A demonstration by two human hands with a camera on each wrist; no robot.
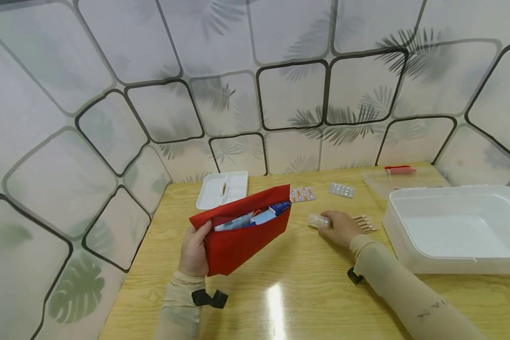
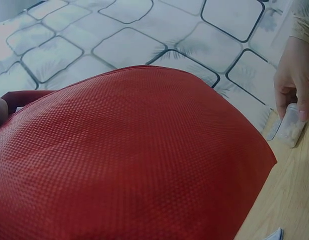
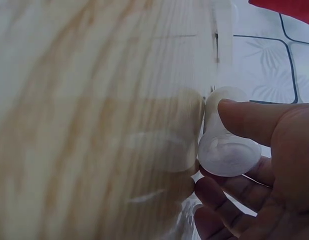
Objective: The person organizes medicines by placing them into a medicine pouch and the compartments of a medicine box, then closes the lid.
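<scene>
My left hand (image 1: 194,250) grips the near left end of a red fabric pouch (image 1: 246,245), thumb over its rim. The pouch is held tilted above the table with its mouth open. Inside show a blue-and-white box (image 1: 279,208), a pale blue-white packet (image 1: 234,222) and a bit of something orange-red. My right hand (image 1: 341,229) is low at the tabletop, thumb and fingers round a small clear plastic bottle (image 1: 318,221) lying on its side. In the right wrist view the bottle's round end (image 3: 229,155) faces the camera. Pale contents show through it in the left wrist view.
Just right of my right hand lies a pack of cotton swabs (image 1: 365,223). Two blister packs, one with orange pills (image 1: 302,194) and one silver (image 1: 342,190), lie behind. A white divided tray (image 1: 223,189), a clear zip bag (image 1: 403,181) and a large white bin (image 1: 454,231) surround the work area.
</scene>
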